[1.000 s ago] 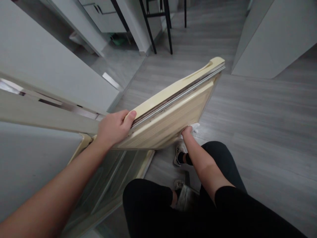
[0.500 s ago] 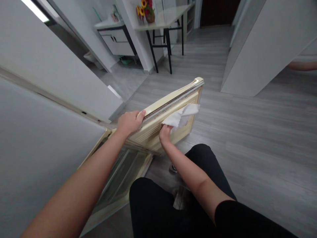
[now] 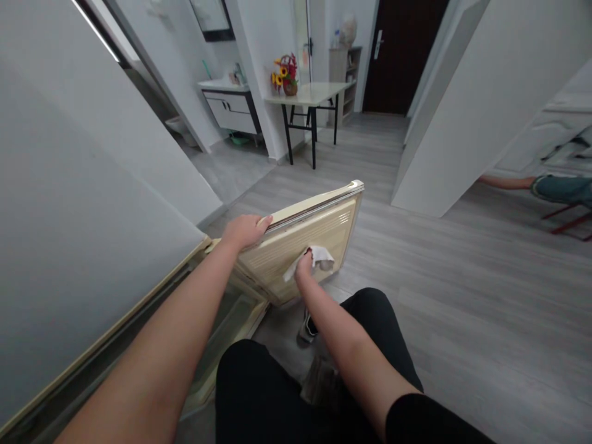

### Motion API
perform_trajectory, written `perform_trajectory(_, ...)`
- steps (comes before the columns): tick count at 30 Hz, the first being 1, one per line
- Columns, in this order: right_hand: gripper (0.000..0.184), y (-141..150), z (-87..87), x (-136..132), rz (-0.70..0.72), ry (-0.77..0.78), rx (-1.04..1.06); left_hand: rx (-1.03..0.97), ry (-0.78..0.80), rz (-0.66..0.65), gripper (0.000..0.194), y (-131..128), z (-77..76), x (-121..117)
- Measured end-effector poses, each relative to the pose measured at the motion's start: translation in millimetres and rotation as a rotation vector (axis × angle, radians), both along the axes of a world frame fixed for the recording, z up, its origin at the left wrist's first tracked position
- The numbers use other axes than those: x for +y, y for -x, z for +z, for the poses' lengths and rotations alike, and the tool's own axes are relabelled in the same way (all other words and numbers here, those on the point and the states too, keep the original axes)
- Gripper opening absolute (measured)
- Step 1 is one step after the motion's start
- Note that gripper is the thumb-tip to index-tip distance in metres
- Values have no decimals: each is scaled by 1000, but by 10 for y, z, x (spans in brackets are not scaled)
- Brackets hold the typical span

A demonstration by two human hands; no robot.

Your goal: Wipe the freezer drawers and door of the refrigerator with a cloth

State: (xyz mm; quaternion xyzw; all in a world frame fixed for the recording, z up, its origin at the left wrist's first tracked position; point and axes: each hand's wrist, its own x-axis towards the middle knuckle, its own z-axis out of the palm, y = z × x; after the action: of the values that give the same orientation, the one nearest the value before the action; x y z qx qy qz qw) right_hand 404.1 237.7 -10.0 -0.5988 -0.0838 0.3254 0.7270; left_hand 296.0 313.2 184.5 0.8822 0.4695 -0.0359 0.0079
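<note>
Down low, the cream door [image 3: 305, 243] swings out from the cabinet [image 3: 92, 259] over the grey floor [image 3: 462, 296], and we have both hands on it. Our left hand [image 3: 245, 229] curls over its top edge, grip clenched on the rim. Our right hand [image 3: 305, 265] presses a white cloth [image 3: 319, 256] against the door's inner face (the cloth bunched in a closed grip). Our knees in black trousers [image 3: 277, 394] sit just below. Well beyond the door stands a counter [image 3: 309, 94] on black legs with a pot of flowers [image 3: 287, 73]. Far right, another person's leg [image 3: 509, 182] lies on the floor.
</note>
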Motion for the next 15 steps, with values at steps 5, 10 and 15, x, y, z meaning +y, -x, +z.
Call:
perform_trajectory(5,28,-1228,394,-50,-162,147,-114,-23,12,-16,76,2,-20,8)
perform_trajectory(10,26,-1983,997,-236,-151,93,-433,-55,19,-1,76,-4,-44,-23)
perform_trajectory(15,26,-2354,1235,-221,120,175,-1203,-67,25,4,75,-16,-12,-78)
